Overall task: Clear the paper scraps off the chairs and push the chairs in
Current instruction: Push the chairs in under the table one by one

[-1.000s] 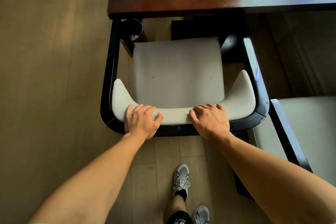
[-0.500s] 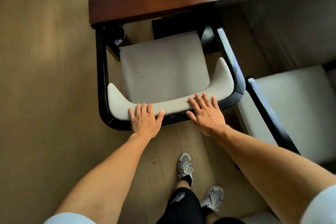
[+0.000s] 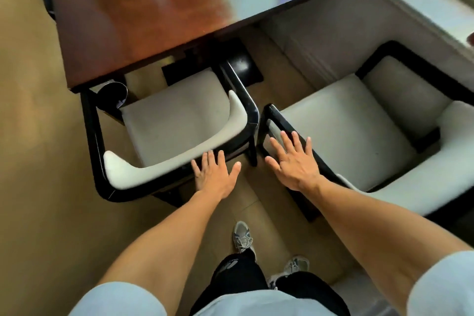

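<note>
Head view: left hand (image 3: 214, 177) flat, fingers straight at left chair (image 3: 177, 123) backrest, likely for pushing; right hand (image 3: 295, 161) splayed over second chair (image 3: 359, 131), gripping nothing.

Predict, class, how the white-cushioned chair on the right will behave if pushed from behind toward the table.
The right chair probably slides rather than rolls: no wheels show, and its dark frame stands on smooth floor. It looks solid, so likely heavy and unlikely to tip. It may catch the neighbouring chair, whose frame sits close beside it.
</note>
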